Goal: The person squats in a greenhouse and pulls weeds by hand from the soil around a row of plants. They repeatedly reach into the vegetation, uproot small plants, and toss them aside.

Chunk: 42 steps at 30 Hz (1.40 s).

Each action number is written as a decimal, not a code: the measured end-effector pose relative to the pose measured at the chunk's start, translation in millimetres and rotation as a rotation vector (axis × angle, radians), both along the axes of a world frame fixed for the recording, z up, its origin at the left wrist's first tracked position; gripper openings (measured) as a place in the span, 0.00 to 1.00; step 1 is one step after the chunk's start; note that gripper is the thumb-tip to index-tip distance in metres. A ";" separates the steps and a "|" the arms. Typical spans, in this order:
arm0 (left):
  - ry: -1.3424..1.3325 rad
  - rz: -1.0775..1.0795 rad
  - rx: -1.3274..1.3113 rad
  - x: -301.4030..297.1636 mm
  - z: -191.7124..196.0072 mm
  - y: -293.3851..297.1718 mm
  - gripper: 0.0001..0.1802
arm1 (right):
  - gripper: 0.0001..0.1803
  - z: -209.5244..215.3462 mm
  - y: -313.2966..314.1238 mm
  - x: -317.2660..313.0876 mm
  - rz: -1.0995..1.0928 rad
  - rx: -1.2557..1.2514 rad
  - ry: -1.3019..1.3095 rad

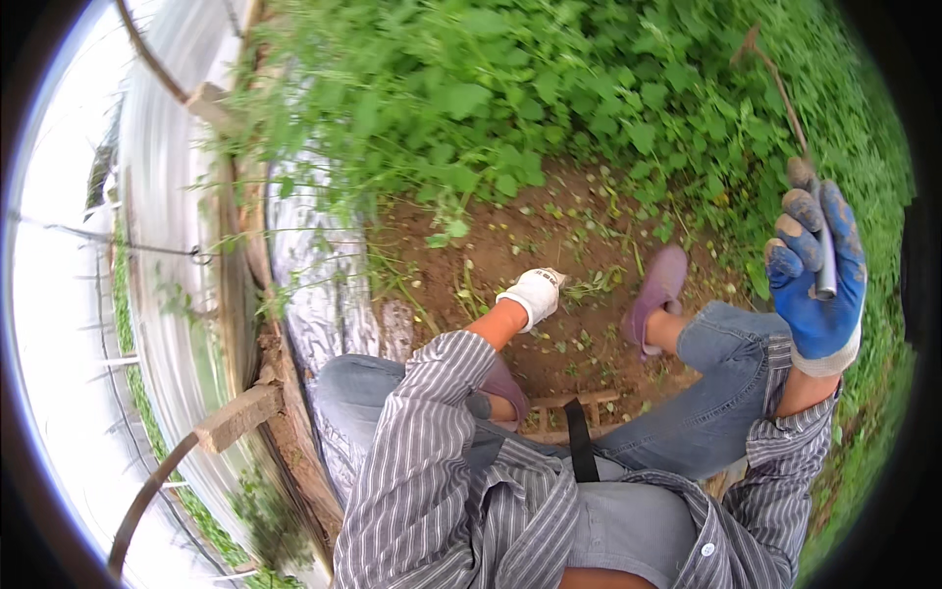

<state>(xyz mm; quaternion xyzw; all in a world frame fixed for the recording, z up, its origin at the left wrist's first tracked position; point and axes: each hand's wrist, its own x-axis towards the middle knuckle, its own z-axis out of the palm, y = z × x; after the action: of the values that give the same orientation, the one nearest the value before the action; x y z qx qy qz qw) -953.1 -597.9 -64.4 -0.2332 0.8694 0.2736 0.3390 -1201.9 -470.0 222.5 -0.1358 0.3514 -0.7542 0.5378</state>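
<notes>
My right hand (816,265), in a blue rubber-palmed glove smeared with soil, is raised at the right beside the tall weeds. Its fingers wrap round the grey metal handle of a small hand hoe (827,250), whose thin rusty shaft and bent tip point up over the leaves. Low over the bare soil, my left hand (533,297) wears a white glove. It looks closed, its fingers mostly turned from sight; whatever they hold cannot be made out. Right beside it lie loose green weed stems (594,285) on the brown soil (510,231).
Dense green weeds (471,98) fill the far side and right. Silvery plastic sheeting (314,245) runs along the left, next to a plastic-covered frame with wooden blocks (240,417). My feet in mauve clogs (662,285) flank the soil patch; a low wooden slatted piece (549,417) lies below me.
</notes>
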 end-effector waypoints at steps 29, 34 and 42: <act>0.487 0.915 -0.626 347.0 90.0 83.7 0.09 | 0.09 -4.9 -81.3 58.3 0.163 -0.416 -0.111; 0.026 0.482 -0.456 262.2 64.1 48.9 0.29 | 0.07 4.4 -96.0 72.0 0.153 -0.360 -0.160; -0.190 0.219 -0.615 229.0 13.1 -47.1 0.29 | 0.07 6.0 -85.5 65.2 0.164 -0.253 -0.179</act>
<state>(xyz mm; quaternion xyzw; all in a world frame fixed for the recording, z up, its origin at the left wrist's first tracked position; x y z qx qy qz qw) -724.1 -645.0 -51.3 -0.4411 0.8455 0.0104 0.3007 -1136.7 -555.5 228.5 -0.1629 0.1922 -0.7550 0.6055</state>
